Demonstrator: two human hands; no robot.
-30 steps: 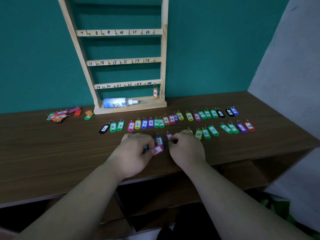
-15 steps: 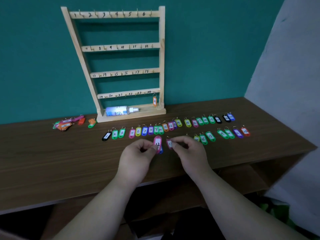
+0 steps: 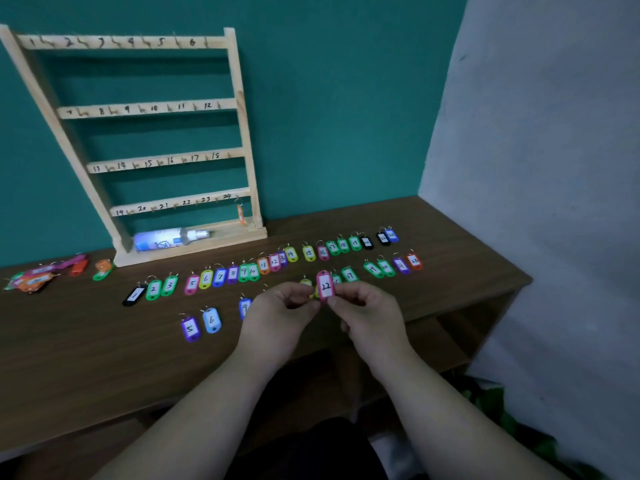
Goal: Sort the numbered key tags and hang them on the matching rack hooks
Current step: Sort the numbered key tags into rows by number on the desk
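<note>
A pink key tag marked 22 [image 3: 325, 285] stands upright above the brown table [image 3: 104, 358], between my two hands. My right hand [image 3: 369, 315] pinches its lower end, and the curled fingertips of my left hand [image 3: 278, 315] meet the same end from the left. The wooden rack [image 3: 242, 133] leans on the teal wall, with four rails of hooks numbered 1 to 24. An orange tag [image 3: 241, 214] hangs at hook 24. Rows of numbered tags [image 3: 242, 271] lie on the table behind my hands.
A purple tag 5 [image 3: 189, 329] and a light blue tag 6 [image 3: 211, 320] lie at front left, and a blue tag [image 3: 245, 306] is half hidden by my left hand. A loose pile of tags [image 3: 34, 278] sits far left. A bottle [image 3: 166, 240] lies on the rack's base.
The pink tag 22 came up off the table in my left hand and now stands upright further right, with my right hand also holding it. The view has tilted up.
</note>
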